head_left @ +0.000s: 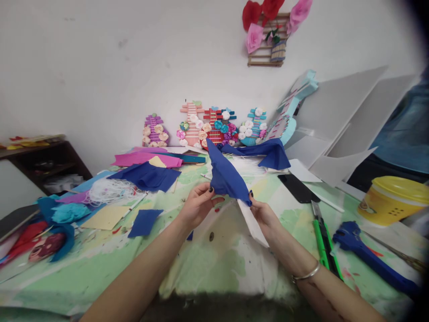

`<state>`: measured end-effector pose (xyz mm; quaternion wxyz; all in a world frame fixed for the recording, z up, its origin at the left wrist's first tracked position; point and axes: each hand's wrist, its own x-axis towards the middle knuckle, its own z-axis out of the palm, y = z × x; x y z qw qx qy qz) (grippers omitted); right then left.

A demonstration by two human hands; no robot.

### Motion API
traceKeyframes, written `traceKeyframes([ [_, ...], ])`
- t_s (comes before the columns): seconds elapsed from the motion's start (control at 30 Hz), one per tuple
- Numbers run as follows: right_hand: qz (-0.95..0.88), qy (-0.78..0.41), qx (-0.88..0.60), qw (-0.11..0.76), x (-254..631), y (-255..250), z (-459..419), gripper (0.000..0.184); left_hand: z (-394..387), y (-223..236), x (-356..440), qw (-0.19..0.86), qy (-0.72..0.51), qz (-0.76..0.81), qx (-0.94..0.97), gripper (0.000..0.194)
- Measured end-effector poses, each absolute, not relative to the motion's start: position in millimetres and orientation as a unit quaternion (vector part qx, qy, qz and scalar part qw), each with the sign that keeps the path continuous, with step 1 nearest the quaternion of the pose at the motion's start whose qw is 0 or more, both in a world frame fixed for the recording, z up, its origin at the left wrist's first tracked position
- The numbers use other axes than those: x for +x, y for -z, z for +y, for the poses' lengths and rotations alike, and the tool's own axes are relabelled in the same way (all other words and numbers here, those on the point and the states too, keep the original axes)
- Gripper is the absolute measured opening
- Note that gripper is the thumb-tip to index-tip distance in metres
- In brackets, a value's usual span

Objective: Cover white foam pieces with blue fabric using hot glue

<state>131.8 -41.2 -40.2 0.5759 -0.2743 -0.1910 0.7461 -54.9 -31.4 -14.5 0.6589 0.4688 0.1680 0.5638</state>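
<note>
A piece of dark blue crepe paper (225,175) stands folded and pointed upward between both hands, over the middle of the table. My left hand (198,205) pinches its lower left edge, fingers closed. My right hand (264,215) pinches the lower right corner, and a white strip of paper (252,223) lies along that hand under the blue piece. A metal bangle (305,273) is on my right wrist.
Green-painted table (100,264) strewn with blue (147,175), pink (147,158) and yellow paper scraps. A green cutter (322,237), blue glue gun (365,256), black phone (297,188) and yellow tub (392,199) lie right. Flower-decorated craft pieces (214,127) and white boards (338,112) lean on the wall.
</note>
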Motion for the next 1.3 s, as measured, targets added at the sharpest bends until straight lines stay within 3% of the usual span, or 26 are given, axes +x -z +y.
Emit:
traceKeyframes([
  [0.3, -0.176, -0.748, -0.256, 0.586, 130.5, 40.4, -41.7, 0.013, -33.1, 12.2, -56.0, 0.676, -0.560, 0.154, 0.453, 0.011],
  [0.5, -0.199, -0.715, -0.222, 0.632, 129.8, 44.0, -37.8, 0.012, -31.8, 15.4, -53.4, 0.662, -0.565, 0.148, 0.470, 0.029],
  [0.63, -0.212, -0.709, -0.211, 0.638, 129.9, 45.6, -37.4, 0.011, -30.6, 16.1, -52.6, 0.637, -0.569, 0.187, 0.485, 0.029],
  [0.9, -0.215, -0.715, -0.211, 0.631, 130.2, 46.7, -37.8, 0.012, -27.0, 14.9, -53.7, 0.579, -0.611, 0.247, 0.481, 0.026],
  [1.3, -0.255, -0.748, -0.208, 0.576, 125.6, 49.9, -41.1, 0.015, -28.0, 18.8, -49.1, 0.620, -0.602, 0.201, 0.462, 0.030],
])
